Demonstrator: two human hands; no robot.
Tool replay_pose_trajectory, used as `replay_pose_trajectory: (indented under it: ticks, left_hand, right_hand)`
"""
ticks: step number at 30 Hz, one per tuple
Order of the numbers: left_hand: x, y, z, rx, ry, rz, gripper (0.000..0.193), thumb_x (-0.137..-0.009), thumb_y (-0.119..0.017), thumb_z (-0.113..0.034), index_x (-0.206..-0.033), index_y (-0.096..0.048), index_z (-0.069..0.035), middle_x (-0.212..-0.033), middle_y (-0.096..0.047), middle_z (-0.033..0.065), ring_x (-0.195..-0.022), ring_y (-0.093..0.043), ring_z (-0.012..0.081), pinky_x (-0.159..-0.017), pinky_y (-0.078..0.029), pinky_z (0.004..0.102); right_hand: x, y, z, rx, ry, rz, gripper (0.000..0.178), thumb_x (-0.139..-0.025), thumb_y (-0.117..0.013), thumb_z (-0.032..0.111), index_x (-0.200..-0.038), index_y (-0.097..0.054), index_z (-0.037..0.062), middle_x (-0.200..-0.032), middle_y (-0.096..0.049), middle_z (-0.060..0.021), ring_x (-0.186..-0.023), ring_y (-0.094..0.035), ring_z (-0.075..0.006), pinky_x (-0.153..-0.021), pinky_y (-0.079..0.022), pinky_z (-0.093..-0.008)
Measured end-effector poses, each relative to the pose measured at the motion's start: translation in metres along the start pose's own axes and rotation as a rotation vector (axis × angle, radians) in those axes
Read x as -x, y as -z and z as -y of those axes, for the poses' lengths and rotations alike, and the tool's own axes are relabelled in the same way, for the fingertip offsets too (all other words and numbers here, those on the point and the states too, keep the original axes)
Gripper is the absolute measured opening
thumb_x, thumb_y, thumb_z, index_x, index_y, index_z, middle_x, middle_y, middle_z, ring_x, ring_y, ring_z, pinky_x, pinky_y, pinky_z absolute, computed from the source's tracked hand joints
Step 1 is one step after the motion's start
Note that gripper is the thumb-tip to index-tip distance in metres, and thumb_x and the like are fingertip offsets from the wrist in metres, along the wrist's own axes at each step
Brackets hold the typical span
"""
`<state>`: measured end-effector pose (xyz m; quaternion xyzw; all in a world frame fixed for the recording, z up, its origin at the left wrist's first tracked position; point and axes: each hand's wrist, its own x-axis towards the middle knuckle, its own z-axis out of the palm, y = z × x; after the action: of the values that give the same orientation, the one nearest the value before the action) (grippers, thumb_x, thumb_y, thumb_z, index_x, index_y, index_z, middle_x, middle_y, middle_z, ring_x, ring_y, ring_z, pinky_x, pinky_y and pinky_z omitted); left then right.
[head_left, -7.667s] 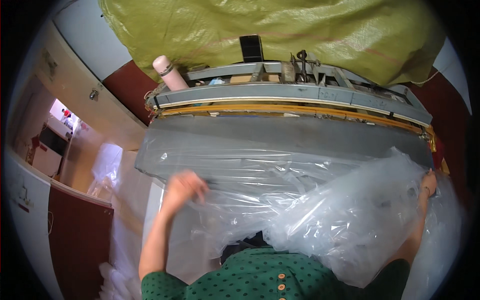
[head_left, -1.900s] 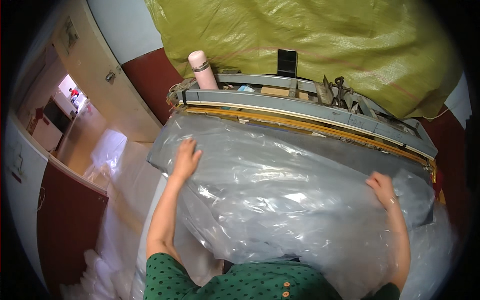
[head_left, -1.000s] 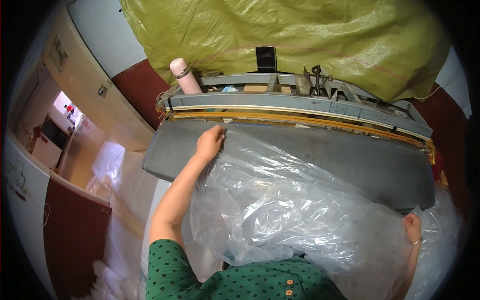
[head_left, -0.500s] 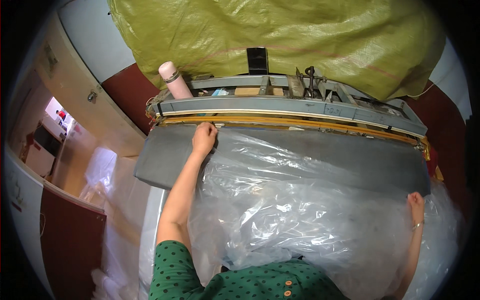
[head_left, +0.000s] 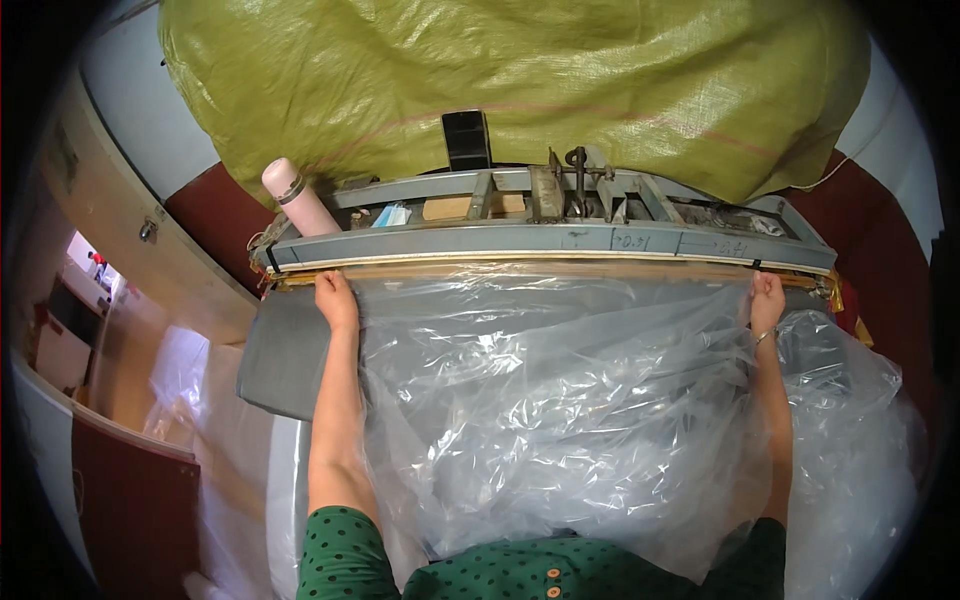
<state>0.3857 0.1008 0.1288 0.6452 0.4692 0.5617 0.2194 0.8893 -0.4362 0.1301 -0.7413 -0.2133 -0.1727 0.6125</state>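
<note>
Plastic sheeting (head_left: pixel 560 420), clear, 1 big crinkled sheet or bag, spread over grey work surface (head_left: pixel 285 350) in front of a long sealing machine (head_left: pixel 545 245). Far edge of the plastic lies right along the machine's wooden/brass front bar (head_left: pixel 540 270).

Head view, counts:
- 2 hands, both the person's own. Left hand (head_left: pixel 335 298) at plastic's far-left corner, fingers curled down on the edge, touching the bar; pinch vs. press, can't tell. Right hand (head_left: pixel 767 300) at far-right corner, fingers closed on the plastic edge, just below the bar's right end. Thin bangle on right wrist.
- 2 forearms run up the L and R sides of the sheet; green dotted sleeves w/ 2 buttons at bottom edge.
- 1 pink bottle (head_left: pixel 300 200), upright-ish, tilted, at machine's left end.
- 1 dark rectangular block (head_left: pixel 466 140) standing behind the machine frame, centre.
- 1 large olive woven tarp (head_left: pixel 520 80) draped over whatever's behind the machine.
- More clear plastic piled loose at right (head_left: pixel 860 450) and lower left by floor (head_left: pixel 180 370).

In the way: plastic bulges up mid-sheet, hides most of the grey surface; only the left part is bare. Machine frame holds small bits, too small to ID.
</note>
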Motion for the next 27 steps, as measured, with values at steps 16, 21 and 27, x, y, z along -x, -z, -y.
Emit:
replay_pose_trajectory:
  ticks: [16,21,27]
  left_hand:
    - [0.022,0.035,-0.035,0.042,0.218,0.137,0.021,-0.086,-0.050,-0.018,-0.089,-0.053,0.003,-0.086,-0.057,0.0133,-0.080,-0.053,0.0196,-0.073,-0.043,0.0314]
    - [0.050,0.066,-0.030,-0.410,-0.222,0.175,0.018,-0.080,-0.060,-0.016,-0.083,-0.059,0.002,-0.087,-0.059,0.0158,-0.086,-0.052,0.0323,-0.079,-0.041,0.0397]
    - [0.086,0.061,-0.081,-0.157,-0.392,0.166,0.006,-0.080,-0.055,-0.005,-0.080,-0.059,0.000,-0.084,-0.058,0.0152,-0.083,-0.053,0.0315,-0.075,-0.042,0.0383]
  right_hand:
    - [0.001,0.027,0.009,0.047,0.048,0.046,0.012,-0.081,-0.060,0.013,-0.076,-0.055,0.0036,-0.063,-0.051,0.0022,-0.055,-0.043,-0.0048,-0.052,-0.037,-0.0205]
    - [0.032,0.035,0.078,0.163,0.228,0.041,0.022,-0.083,-0.062,0.018,-0.072,-0.055,0.0001,-0.063,-0.051,0.0026,-0.057,-0.041,-0.0055,-0.054,-0.036,-0.0220]
    - [0.093,0.198,0.058,0.712,0.193,-0.108,0.026,-0.082,-0.060,0.016,-0.065,-0.047,0.0015,-0.056,-0.042,-0.0044,-0.052,-0.033,-0.0141,-0.051,-0.033,-0.0293]
